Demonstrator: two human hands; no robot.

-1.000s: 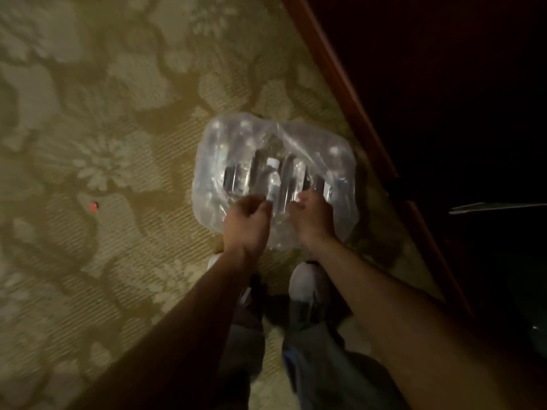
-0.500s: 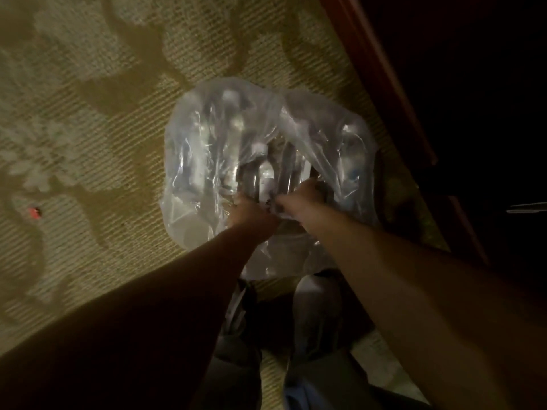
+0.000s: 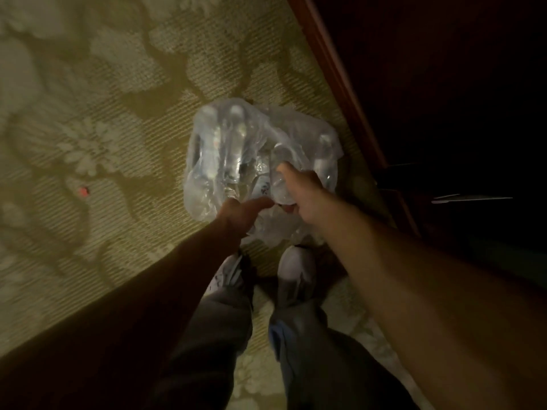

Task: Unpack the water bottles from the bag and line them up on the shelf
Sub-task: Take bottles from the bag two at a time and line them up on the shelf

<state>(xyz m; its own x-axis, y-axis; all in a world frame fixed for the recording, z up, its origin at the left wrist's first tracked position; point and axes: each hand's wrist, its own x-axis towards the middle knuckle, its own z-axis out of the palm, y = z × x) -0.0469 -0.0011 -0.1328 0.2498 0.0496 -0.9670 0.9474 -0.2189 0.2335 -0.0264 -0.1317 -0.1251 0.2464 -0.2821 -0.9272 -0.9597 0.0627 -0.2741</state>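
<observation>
Clear plastic bag [image 3: 260,161] sits on the patterned carpet [image 3: 103,137], just in front of the person's shoes [image 3: 294,270] and near the dark wooden cabinet base [image 3: 340,84] at right. None of the bottles is out yet; the task looks to be at its start.

Left hand [image 3: 239,214] lies at the bag's near edge with fingers stretched toward the opening, touching the film; whether it pinches the plastic I cannot tell. Probably it steadies or spreads the mouth so the other hand can work.

Right hand [image 3: 302,187] is curled round a bottle [image 3: 279,176] at the near right of the bag, fingers closed on it, thumb up along its side. Whether film lies between palm and bottle is unclear. The hold suits lifting it out.

Water bottles [image 3: 231,143] show as pale, clear shapes with whitish caps, crowded together under crumpled, glossy film. The count is not readable in this dim, blurred light. No shelf surface is distinguishable in the dark area at right.
</observation>
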